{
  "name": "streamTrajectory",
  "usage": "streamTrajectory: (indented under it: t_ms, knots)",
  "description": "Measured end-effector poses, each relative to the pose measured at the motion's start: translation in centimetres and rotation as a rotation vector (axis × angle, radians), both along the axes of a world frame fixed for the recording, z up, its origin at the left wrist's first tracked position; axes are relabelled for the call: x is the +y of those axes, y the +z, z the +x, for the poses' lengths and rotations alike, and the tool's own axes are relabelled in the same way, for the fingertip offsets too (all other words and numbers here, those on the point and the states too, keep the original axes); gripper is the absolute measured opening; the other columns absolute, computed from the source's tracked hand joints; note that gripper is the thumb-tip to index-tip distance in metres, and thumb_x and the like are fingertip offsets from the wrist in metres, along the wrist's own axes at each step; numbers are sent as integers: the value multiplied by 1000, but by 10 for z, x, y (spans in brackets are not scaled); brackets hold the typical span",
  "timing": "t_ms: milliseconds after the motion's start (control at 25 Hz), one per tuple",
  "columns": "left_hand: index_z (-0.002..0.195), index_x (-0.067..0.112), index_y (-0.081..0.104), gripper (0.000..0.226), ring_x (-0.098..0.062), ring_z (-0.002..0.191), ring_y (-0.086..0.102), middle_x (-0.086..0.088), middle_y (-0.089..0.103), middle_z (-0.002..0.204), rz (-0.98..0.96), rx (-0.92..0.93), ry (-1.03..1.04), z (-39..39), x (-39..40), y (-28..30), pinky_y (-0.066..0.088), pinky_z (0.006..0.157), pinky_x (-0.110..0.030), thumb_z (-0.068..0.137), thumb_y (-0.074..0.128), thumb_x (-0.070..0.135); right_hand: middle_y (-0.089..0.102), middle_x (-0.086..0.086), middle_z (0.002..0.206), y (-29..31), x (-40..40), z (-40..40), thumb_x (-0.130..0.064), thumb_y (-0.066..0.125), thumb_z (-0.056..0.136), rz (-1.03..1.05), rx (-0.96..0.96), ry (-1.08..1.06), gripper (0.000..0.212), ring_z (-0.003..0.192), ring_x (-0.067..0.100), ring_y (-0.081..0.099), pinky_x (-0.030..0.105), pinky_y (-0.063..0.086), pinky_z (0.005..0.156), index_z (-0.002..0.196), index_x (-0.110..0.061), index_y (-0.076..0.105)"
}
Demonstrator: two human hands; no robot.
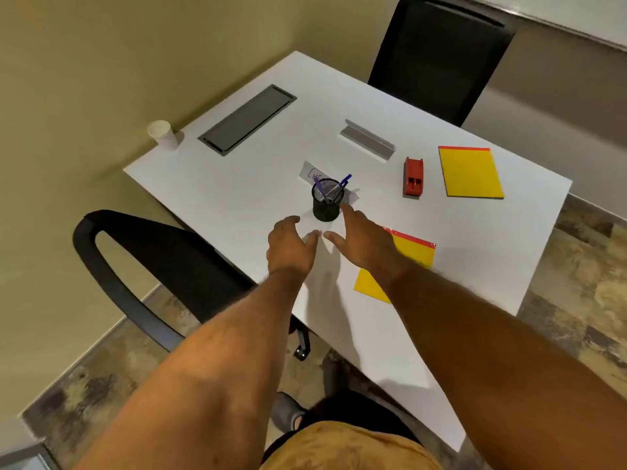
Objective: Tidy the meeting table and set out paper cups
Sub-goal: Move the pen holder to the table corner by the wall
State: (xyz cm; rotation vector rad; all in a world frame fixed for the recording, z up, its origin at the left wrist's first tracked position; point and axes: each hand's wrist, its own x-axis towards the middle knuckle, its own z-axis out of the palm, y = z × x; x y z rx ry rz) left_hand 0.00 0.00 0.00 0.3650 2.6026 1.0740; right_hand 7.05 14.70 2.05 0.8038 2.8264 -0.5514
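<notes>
both hands (293, 244) (359, 237) outstretched, fingers relaxed, beside black mesh pen holder (326, 205)

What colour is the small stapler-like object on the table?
The stapler-like object is red, with dark slots at its near end. The head view shows it, beside the far yellow pad.

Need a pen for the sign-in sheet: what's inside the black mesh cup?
The black mesh cup holds blue pens leaning against its rim. Their lower ends and the cup's bottom are hidden by the mesh wall.
</notes>
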Motion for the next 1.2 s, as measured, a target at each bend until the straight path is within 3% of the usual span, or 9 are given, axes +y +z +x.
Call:
streamTrajectory:
  t_ms: [240,400,560,680,800,1040,1200]
  knots:
    - [148,21,50,60,-24,142,43,-4,51,151,-26,-48,-143,-35,7,-3,37,116,-39,97,62,49,49,12,156,-29,33,-32,-45,66,97,-86,-101,73,89,134,36,58,47,51,105,165,-23,12]
    - [144,22,56,54,-21,140,47,-3,53,149,-89,-27,-199,-66,14,-1,34,114,-29,97,63,48,47,11,159,-39,53,-66,-37,68,96,-100,-139,119,91,127,36,64,48,54,100,166,-24,11]
    - [138,26,60,47,-17,135,50,1,56,144,-115,-63,-182,-81,18,-11,33,105,-22,96,66,46,56,8,147,-58,65,-90,-29,67,97,-191,-164,75,73,131,34,60,48,53,103,158,-21,30]
    - [135,24,63,44,-17,132,52,1,57,141,-141,-79,-182,-87,19,-24,34,104,-21,95,69,41,66,12,135,-73,70,-94,-27,69,97,-262,-40,-24,50,127,35,62,43,53,102,142,-15,53]
    - [135,23,62,46,-19,131,54,0,57,141,-117,-109,-123,-98,25,-31,40,105,-26,93,72,39,73,14,124,-74,73,-96,-28,69,98,-209,97,-91,37,118,35,66,39,53,95,132,-13,65]
    - [149,19,47,70,-24,135,52,-5,53,148,-174,-93,-142,-121,13,-20,42,111,-35,89,77,38,76,4,109,-42,57,-120,-31,74,95,-230,323,-9,27,102,27,71,36,58,84,118,-18,72]
    - [155,21,37,90,-22,136,51,-3,51,151,-60,-33,-38,-157,-10,15,44,109,-37,80,85,39,71,-3,99,-11,20,-153,-37,77,90,-261,466,68,27,88,17,66,28,48,70,112,-22,70]
